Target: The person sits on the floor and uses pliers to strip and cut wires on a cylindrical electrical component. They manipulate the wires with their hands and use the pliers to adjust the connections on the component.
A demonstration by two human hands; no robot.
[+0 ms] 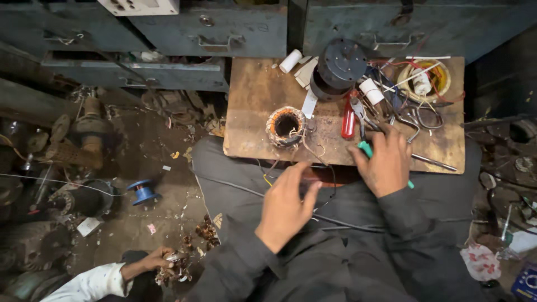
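A wooden board rests across my lap. On it stands a small motor stator with copper and orange windings, with thin wires trailing toward me. My left hand hovers just below the board's near edge, fingers apart, holding nothing that I can see. My right hand lies on the board's near right side, closed over a green-handled tool whose tip shows below the hand. Red-handled pliers lie beside it.
A dark round motor housing, white tape rolls, loose wires and a yellow-rimmed bowl crowd the board's far right. Grey metal drawers stand behind. Left floor holds motor parts and a blue spool. Another person's hand handles scrap at bottom left.
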